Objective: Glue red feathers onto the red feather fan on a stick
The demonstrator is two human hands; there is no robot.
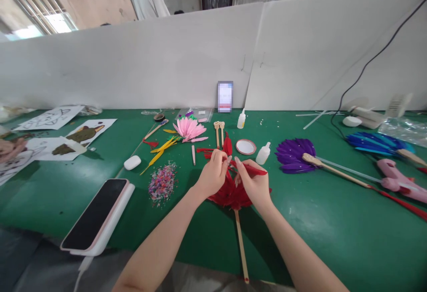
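Overall, we record a glossy green tabletop [307, 238], its near edge partly covered by forearms, below a white upright panel [133, 70]. Lying on the tabletop beneath both hands is a fan of dark-red feathers with a slim pale wooden handle [240, 238]; the hands hide much of its upper part. We note a blue feather fan [376, 142] cut off at the right edge. The left hand [213, 174] has its fingertips pinched together; what lies between them we cannot tell. The right hand [256, 184] grasps a slim pointed red feather [257, 170], its inner end hidden. An upright phone [225, 96] has its screen blurred beyond reading. Faint markings on the small white plastic squeeze bottle [263, 154] are illegible.
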